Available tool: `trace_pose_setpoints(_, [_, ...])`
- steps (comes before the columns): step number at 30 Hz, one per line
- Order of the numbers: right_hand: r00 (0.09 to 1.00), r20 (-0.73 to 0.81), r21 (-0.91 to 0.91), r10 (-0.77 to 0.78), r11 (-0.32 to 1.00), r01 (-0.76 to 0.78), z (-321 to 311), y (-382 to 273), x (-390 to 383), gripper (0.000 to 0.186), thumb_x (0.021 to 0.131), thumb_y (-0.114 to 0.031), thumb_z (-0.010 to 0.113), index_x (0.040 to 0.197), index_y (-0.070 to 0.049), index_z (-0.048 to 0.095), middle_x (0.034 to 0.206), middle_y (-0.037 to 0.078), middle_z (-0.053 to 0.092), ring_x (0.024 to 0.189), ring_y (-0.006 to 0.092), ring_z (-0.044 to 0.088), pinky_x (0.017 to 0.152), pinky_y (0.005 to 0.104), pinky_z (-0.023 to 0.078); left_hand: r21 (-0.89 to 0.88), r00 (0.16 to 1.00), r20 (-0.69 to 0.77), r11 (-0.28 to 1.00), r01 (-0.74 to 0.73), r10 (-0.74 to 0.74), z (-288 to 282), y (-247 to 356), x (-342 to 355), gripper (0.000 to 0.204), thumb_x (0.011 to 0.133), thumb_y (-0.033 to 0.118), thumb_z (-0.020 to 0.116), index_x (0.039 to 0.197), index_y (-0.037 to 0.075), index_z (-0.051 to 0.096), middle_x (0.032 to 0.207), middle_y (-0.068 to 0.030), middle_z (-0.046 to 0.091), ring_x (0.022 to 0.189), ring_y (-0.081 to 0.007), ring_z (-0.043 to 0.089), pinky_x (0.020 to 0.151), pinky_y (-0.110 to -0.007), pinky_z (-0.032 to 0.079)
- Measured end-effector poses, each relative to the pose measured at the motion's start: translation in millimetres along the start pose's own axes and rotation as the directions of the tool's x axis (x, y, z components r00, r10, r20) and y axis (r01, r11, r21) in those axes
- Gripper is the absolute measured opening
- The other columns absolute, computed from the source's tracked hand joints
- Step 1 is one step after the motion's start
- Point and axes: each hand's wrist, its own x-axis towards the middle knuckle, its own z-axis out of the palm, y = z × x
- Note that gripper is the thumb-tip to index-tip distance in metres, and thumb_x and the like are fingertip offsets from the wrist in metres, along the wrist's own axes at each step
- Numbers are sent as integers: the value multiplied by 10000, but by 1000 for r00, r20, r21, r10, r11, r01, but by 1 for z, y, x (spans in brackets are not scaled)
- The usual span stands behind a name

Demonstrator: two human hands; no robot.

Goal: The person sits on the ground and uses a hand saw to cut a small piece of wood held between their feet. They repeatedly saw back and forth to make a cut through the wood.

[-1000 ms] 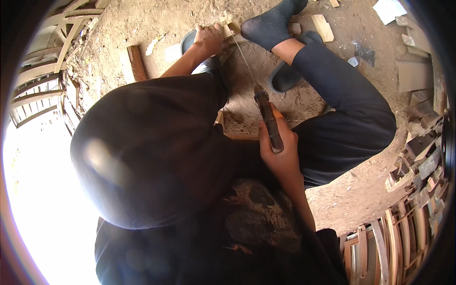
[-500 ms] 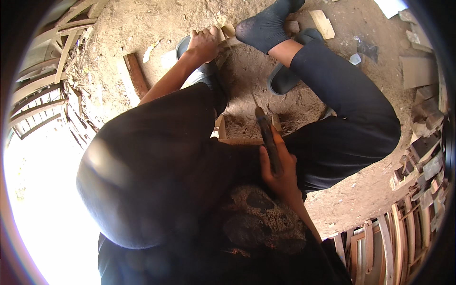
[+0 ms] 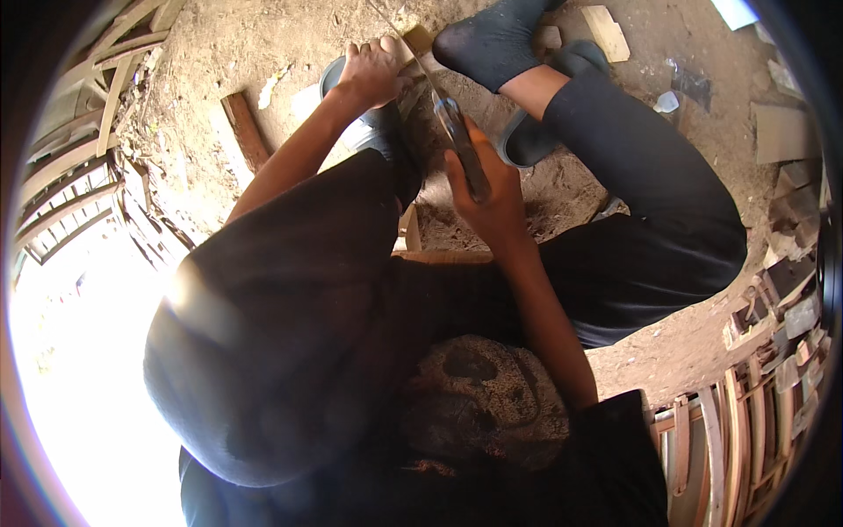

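Observation:
My right hand (image 3: 493, 189) is wrapped round the dark handle of a hand saw (image 3: 463, 145). Its thin blade, seen nearly edge-on, runs up and left past my left hand, across a small piece of wood (image 3: 420, 39). My left hand (image 3: 372, 72) is closed on the left end of that wood, its fingers curled over. My socked foot (image 3: 483, 48) lies against the wood's right side. How deep the blade sits in the wood is too small to tell.
A grey sandal (image 3: 527, 140) lies on the dirt floor, right of the saw. Beyond my left forearm is a brown wooden board (image 3: 244, 132). A pale wood offcut (image 3: 606, 33) lies at the far right. Wood scraps (image 3: 795, 312) and upright slats (image 3: 716, 439) line the right side.
My right hand has pushed the saw forward, away from my body and slightly left. My left hand stays on the wood, almost unmoved.

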Motion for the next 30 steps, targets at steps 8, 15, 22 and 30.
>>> trace_pose_setpoints(8, [995, -6, 14, -103, 995, 103, -8, 5, -5, 455, 903, -91, 571, 1322, 57, 472, 861, 210, 662, 724, 228, 677, 655, 317, 519, -62, 988, 137, 995, 76, -66, -21, 3, -11, 607, 911, 445, 555, 1206, -72, 432, 1164, -233, 559, 1159, -352, 536, 1001, -546, 346])
trace_pose_setpoints(15, [998, -56, 24, 9, 1000, -8, -4, 13, -59, 522, 881, -188, 608, 1338, 23, 469, 736, 211, 642, 676, 364, 674, 628, 404, 531, 23, 999, 42, 1000, 9, -10, -3, -4, -12, 679, 953, 551, 391, 1270, -49, 403, 1185, -199, 553, 1182, -338, 519, 1001, -539, 343])
trace_pose_setpoints(22, [994, -110, 87, -21, 996, 30, 3, 12, -61, 472, 898, -147, 584, 1319, 44, 487, 913, 236, 660, 807, 327, 684, 719, 371, 525, -74, 986, -159, 995, -70, 57, -8, -3, -22, 500, 979, 471, 382, 1139, 1, 432, 1054, -172, 571, 1083, -304, 585, 911, -500, 375])
trace_pose_setpoints(30, [962, -111, -93, -250, 966, 240, 14, 30, -64, 431, 932, -117, 544, 1315, 67, 473, 1001, 205, 661, 845, 259, 665, 755, 346, 509, -210, 994, -34, 973, 98, -108, -13, 7, -20, 566, 941, 426, 505, 1232, -47, 399, 1153, -199, 603, 1111, -317, 588, 1001, -539, 334])
